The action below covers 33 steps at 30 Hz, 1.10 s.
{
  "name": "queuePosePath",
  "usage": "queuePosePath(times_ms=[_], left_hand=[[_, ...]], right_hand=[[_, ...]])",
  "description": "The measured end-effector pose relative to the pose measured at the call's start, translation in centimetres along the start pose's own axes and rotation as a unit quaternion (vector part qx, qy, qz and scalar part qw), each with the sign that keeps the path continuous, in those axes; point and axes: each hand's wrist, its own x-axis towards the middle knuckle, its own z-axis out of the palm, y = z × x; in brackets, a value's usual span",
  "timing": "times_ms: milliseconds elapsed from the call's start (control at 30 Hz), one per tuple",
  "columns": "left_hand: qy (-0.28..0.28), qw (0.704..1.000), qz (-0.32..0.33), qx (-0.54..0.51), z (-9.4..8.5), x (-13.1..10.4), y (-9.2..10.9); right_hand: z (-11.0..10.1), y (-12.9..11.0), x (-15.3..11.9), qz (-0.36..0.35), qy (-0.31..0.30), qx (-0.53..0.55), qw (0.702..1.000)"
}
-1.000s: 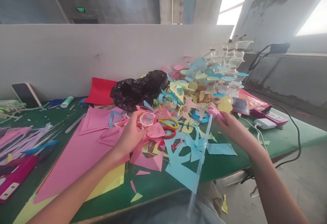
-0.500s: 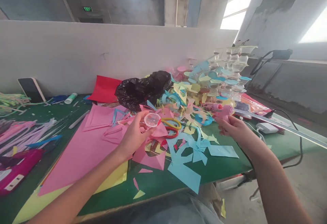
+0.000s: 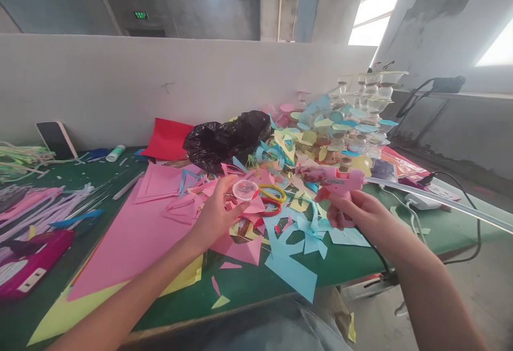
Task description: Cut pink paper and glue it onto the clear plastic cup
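Between the thumb and fingers of my left hand (image 3: 214, 212) is a small clear plastic cup (image 3: 245, 190), its round rim tilted towards me. My right hand (image 3: 363, 215) is closed around the handle of a pink glue gun (image 3: 332, 177). The gun's nozzle end points left towards the cup, with a gap between them. A long clear glue stick (image 3: 433, 199) juts out of its back to the right. Scissors with red and yellow handles (image 3: 273, 196) lie just behind the cup, among scraps of pink paper and blue paper (image 3: 294, 273).
A black plastic bag (image 3: 224, 137) sits at the back middle. Stacked clear cups with coloured paper discs (image 3: 372, 105) rise at the back right. Pink sheets (image 3: 120, 244) cover the left of the green table (image 3: 248, 292). A black cable (image 3: 476, 228) hangs at the right edge.
My right hand has brought the glue gun left and nearer to me, closer to the cup. My left hand still holds the cup in nearly the same place. The view has shifted slightly.
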Motion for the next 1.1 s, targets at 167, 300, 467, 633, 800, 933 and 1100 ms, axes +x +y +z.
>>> queuePosePath(times_ms=[167, 300, 467, 633, 800, 933, 1100], left_hand=[[-0.002, 1.000, 0.001, -0.006, 0.1, -0.4, 0.2], [0.005, 1.000, 0.016, -0.001, 0.2, -0.5, 0.2], [0.011, 0.999, 0.034, 0.009, 0.3, -0.5, 0.2], [0.015, 0.998, 0.049, 0.021, 0.2, -0.5, 0.2], [0.025, 0.997, 0.057, 0.044, 0.1, -0.4, 0.3], [0.025, 0.997, 0.060, 0.044, 0.0, -0.4, 0.5], [0.023, 0.996, 0.065, 0.048, 0.0, -0.5, 0.6]], right_hand=[[2.1, 0.2, -0.4, -0.003, -0.053, -0.011, 0.999], [3.3, 0.2, -0.5, 0.013, -0.072, -0.031, 0.997], [4.0, 0.1, -0.5, 0.031, -0.069, -0.061, 0.995], [4.1, 0.1, -0.6, 0.046, -0.069, -0.072, 0.994], [4.1, -0.1, -0.7, 0.052, -0.066, -0.076, 0.994], [4.1, -0.2, -0.7, 0.055, -0.067, -0.078, 0.993], [4.0, 0.1, -0.7, 0.055, -0.073, -0.085, 0.992]])
